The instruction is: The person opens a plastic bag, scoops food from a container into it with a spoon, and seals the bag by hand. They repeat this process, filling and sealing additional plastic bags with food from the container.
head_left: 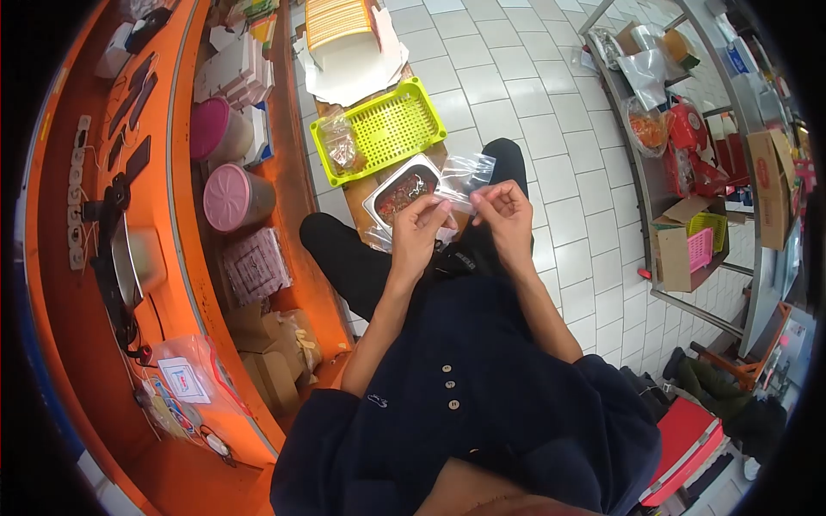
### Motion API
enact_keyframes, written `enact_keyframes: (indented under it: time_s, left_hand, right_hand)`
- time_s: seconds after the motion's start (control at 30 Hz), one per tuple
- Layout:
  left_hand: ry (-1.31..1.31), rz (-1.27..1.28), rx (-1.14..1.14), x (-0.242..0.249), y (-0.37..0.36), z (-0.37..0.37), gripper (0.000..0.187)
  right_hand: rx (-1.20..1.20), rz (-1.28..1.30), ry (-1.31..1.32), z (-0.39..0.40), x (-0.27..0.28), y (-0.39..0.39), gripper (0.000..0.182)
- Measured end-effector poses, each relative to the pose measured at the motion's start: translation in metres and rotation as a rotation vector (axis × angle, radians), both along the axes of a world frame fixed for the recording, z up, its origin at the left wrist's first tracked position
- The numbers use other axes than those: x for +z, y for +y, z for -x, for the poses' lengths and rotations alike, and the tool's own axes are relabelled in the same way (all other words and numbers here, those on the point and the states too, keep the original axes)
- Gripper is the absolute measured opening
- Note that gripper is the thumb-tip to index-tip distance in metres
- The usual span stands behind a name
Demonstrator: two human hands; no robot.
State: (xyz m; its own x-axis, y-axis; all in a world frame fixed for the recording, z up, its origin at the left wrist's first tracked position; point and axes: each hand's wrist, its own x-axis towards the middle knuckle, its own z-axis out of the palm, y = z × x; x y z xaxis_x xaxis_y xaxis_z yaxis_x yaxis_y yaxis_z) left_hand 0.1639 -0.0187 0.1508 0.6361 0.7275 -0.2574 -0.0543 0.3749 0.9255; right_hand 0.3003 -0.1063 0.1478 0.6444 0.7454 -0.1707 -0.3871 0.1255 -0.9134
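Note:
Between my two hands a small clear plastic bag is stretched out. My left hand pinches its near left edge between thumb and fingers. The fingers of my right hand are closed on its near right side. Just beyond my left hand sits a metal tray holding a dark reddish-brown food mix, partly hidden by that hand. Behind it stands a lime-green perforated basket. In the basket's left end lies a clear bag with brown contents. More clear plastic lies by the tray's near side.
An orange shelf unit runs along the left, with pink-lidded tubs and cartons. A yellow-and-white box stands past the basket. At right, a metal rack carries bags, a red telephone and a cardboard box.

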Motion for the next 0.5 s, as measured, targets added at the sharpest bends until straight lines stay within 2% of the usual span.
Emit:
enact_keyframes:
  time_s: [0.07,0.17,0.2,0.27,0.3,0.33,0.5]
  left_hand:
    - [-0.041,0.031,0.061,-0.004,-0.002,0.000,0.015]
    - [0.002,-0.134,0.080,-0.010,0.000,0.002,0.017]
    - [-0.005,-0.140,0.071,-0.009,0.001,0.003,0.017]
    - [0.115,-0.229,0.055,-0.007,0.003,0.008,0.016]
    - [0.108,-0.276,0.085,-0.016,0.004,0.007,0.014]
    - [0.137,-0.315,0.071,-0.002,0.004,0.006,0.013]
    - [0.075,-0.215,-0.018,-0.015,0.010,0.006,0.010]
  right_hand:
    - [-0.007,-0.013,0.008,0.005,0.001,0.000,0.021]
    - [-0.241,0.318,-0.909,0.011,0.019,-0.003,0.037]
    - [-0.254,0.316,-0.913,0.007,0.024,-0.002,0.037]
    - [0.049,0.200,-1.157,-0.004,0.038,-0.002,0.029]
    - [0.200,0.193,-1.224,-0.011,0.041,-0.001,0.036]
    - [0.327,0.221,-1.199,-0.015,0.042,-0.002,0.036]
    - [0.530,0.204,-1.080,-0.027,0.042,0.000,0.018]
